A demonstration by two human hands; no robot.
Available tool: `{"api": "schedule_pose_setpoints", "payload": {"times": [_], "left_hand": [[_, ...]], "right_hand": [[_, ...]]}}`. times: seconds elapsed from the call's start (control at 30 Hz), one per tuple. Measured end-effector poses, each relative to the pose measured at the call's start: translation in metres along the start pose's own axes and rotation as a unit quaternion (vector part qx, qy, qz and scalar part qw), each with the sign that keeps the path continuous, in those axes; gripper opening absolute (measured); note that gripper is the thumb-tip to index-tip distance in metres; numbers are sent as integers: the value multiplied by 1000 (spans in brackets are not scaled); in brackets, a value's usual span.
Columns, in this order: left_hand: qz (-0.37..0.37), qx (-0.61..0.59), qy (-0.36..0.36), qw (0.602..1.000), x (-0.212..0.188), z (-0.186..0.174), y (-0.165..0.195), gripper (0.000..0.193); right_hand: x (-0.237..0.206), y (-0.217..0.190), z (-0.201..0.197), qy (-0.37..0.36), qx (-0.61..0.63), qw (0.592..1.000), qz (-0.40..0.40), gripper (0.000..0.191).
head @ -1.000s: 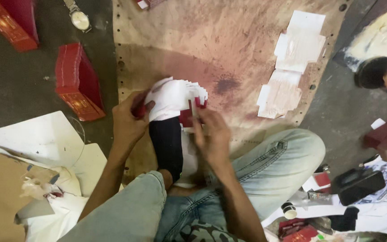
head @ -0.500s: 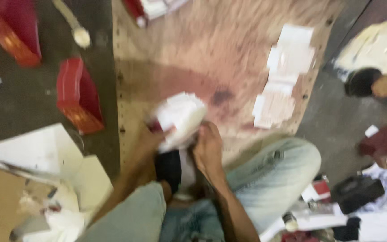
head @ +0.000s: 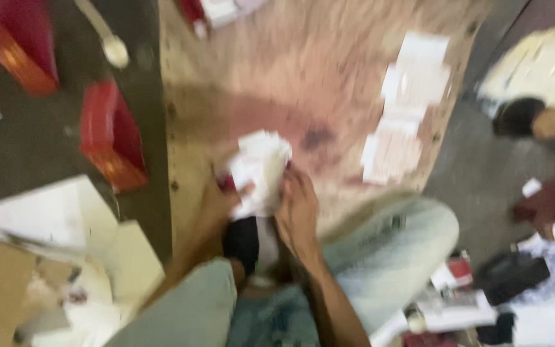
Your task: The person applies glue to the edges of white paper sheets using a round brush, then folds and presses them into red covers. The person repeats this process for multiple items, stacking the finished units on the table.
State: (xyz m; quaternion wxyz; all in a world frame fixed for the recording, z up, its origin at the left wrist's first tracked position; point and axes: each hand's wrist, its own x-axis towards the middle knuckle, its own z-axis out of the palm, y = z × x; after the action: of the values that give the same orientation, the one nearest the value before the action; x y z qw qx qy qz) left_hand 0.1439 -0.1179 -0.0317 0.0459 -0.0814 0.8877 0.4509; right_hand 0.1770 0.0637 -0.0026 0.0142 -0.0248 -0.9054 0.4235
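Note:
The head view is blurred. I sit cross-legged in pale jeans on a worn wooden board (head: pixel 329 77). Both hands hold a bundle of white paper sheets (head: pixel 261 164) wrapped over something red, just above my black-socked foot (head: pixel 242 241). My left hand (head: pixel 216 202) grips the bundle's left side, where a bit of red shows. My right hand (head: pixel 297 209) presses on its right side and lower edge, fingers curled over the paper.
Stacks of white paper (head: pixel 409 103) lie on the board at right. Two red boxes (head: pixel 107 138) (head: pixel 11 45) sit on the dark floor at left. White and brown card sheets (head: pixel 46 244) pile at lower left. Another person (head: pixel 534 83) is at upper right. Clutter lies at lower right.
The fanned-out white sheets have been gathered into a tighter bundle between my hands. The camera has swung, blurring the view; my hands stay in the same place over my foot.

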Motion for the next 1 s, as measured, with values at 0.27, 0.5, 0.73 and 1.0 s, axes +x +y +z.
{"api": "schedule_pose_setpoints", "payload": {"times": [0.27, 0.5, 0.73, 1.0], "left_hand": [[-45, -73, -37, 996, -1, 7, -1, 60], [-223, -229, -63, 945, 2, 10, -5, 68], [-113, -106, -66, 986, 0, 6, -3, 63], [-57, -73, -38, 995, 2, 2, -5, 68]], "right_hand": [[0, 0, 0, 7, 40, 995, 90, 32], [0, 5, 0, -28, -19, 998, 53, 22], [-2, 5, 1, -25, -21, 997, 63, 35], [0, 4, 5, 15, 2, 1000, -3, 29]]}}
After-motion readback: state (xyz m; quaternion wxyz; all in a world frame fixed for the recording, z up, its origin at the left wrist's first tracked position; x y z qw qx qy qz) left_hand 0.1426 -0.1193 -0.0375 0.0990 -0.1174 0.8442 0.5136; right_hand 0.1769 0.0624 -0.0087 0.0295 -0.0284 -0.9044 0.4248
